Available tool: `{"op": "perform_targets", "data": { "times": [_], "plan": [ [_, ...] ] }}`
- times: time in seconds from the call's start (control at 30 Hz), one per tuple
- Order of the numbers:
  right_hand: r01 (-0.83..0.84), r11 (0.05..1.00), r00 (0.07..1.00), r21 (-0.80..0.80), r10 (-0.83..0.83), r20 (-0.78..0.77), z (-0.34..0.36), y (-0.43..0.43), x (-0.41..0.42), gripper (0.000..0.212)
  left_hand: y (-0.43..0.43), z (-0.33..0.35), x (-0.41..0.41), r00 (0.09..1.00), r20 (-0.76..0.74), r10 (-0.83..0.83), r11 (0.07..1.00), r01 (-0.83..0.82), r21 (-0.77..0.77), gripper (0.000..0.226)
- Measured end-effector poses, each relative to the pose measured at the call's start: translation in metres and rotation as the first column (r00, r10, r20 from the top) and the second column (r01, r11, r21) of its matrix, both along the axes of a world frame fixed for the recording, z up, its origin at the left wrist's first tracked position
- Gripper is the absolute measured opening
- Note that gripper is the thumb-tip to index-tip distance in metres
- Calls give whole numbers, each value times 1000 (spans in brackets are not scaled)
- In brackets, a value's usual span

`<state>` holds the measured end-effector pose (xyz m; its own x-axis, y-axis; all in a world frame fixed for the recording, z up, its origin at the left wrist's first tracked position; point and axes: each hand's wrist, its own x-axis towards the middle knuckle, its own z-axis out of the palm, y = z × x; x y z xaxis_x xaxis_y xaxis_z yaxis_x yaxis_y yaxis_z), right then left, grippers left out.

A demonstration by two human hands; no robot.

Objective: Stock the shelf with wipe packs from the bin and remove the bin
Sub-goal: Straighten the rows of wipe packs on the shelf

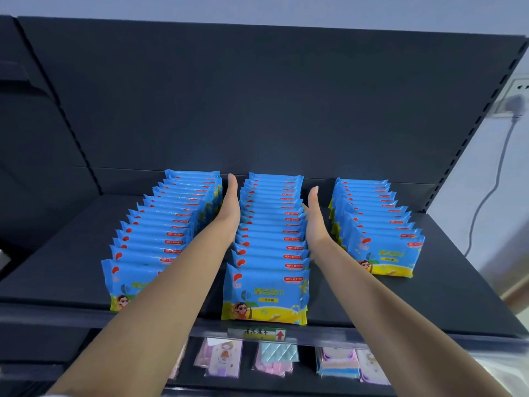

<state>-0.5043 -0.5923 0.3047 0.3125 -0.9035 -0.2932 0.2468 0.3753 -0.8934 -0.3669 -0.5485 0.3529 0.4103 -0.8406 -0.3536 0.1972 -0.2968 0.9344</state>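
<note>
Three rows of blue wipe packs stand upright on the dark shelf (446,285): a left row (160,233), a middle row (270,233) and a right row (378,224). My left hand (230,209) lies flat with straight fingers against the left side of the middle row. My right hand (315,222) presses flat against that row's right side. Both hands flank the row and neither curls round a pack. No bin is in view.
A price label with a red arrow (262,333) sits on the shelf's front edge. Below hang pastel packets (276,358) on a lower level. A wall socket with a plug and cable (515,106) is at the right. Bare shelf surface lies left of the left row.
</note>
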Motion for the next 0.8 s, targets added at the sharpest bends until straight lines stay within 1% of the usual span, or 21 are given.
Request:
{"op": "perform_targets", "data": {
  "times": [0.17,0.27,0.33,0.43,0.53,0.57,0.63,0.67,0.7,0.8],
  "plan": [
    [-14,1000,999,-6,14,-29,5,3,5,79,-6,-3,2,1000,13,-10,1000,10,29,77],
    [-16,1000,1000,-4,16,-18,4,1,8,86,-7,-4,2,1000,10,-19,1000,18,7,77],
    [-21,1000,999,-1,21,-40,3,-2,8,85,-10,-6,3,999,16,-34,999,34,-3,76],
    [-34,999,996,-1,34,-78,-4,-8,6,73,-13,-10,6,999,21,-44,999,43,12,71],
    [-36,999,987,-14,33,-159,-2,-10,2,75,-17,-14,11,998,52,-37,999,36,17,59],
    [-35,999,982,-27,30,-186,-1,-9,0,76,-19,-14,12,996,73,-60,998,59,22,54],
    [-12,997,965,-80,-9,-263,8,-7,-3,69,-21,-10,16,978,128,-166,986,161,44,47],
    [5,993,959,-115,-37,-283,14,-7,-5,65,-23,-8,19,961,161,-225,974,218,58,50],
    [23,990,955,-140,-64,-290,20,-8,-7,63,-25,-4,21,944,197,-266,964,257,71,59],
    [97,985,946,-143,-136,-294,39,-7,-14,74,-32,13,18,900,313,-304,952,291,89,78]
  ]
}}
